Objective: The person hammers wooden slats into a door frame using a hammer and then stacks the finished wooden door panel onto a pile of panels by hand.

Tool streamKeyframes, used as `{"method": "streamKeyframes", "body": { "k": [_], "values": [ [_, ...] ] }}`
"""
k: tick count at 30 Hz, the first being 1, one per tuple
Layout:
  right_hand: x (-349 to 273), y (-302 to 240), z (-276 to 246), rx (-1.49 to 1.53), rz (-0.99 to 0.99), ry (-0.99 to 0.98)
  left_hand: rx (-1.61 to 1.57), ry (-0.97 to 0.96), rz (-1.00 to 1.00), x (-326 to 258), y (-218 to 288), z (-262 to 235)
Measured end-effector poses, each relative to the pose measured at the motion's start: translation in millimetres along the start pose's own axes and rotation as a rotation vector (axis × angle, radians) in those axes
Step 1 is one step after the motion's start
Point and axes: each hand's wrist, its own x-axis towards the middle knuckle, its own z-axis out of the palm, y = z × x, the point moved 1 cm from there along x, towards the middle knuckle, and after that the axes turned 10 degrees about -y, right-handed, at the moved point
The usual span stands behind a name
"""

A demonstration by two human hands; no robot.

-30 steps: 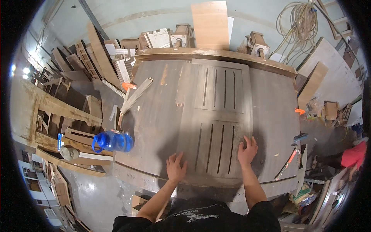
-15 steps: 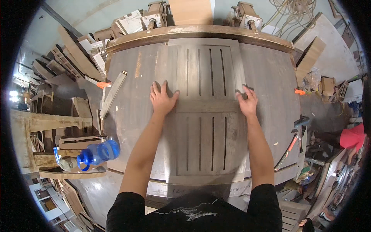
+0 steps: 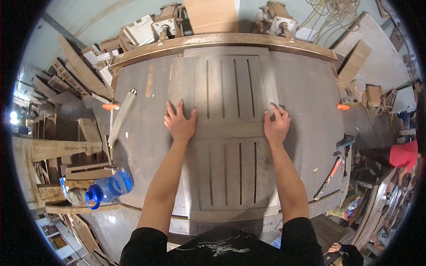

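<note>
A grey-brown wooden panel with several long slots in two rows lies flat on the worktable, its far end by the wooden bar. At its left side, my left hand is open, fingers spread, with the thumb by the panel's edge. Opposite, on the right side, my right hand rests along the panel's edge strip. Its fingers are slightly bent and apart. Neither hand is closed round anything. The undersides of both hands are hidden.
A wooden bar runs along the table's far edge, before two metal clamps. Wood strips and a blue bottle are left; a red-and-black tool is right. Other people are at the right.
The view has shifted a little, so the table and panel sit slightly lower and left. Both hands stay at the panel's sides. More of another person's hand and dark sleeve shows at lower right.
</note>
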Motion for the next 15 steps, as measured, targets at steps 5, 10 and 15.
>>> {"method": "streamKeyframes", "body": {
  "k": [5, 10, 15],
  "values": [
    [5, 0, -8, 0.001, -0.117, 0.096, -0.002, -0.046, 0.000, 1, 4, -4],
    [13, -5, -15, 0.028, -0.299, 0.206, 0.004, 0.017, 0.025, 1, 3, 1],
    [5, 7, -1, 0.019, -0.226, 0.109, -0.006, 0.047, 0.028, 1, 1, 3]
  ]
}}
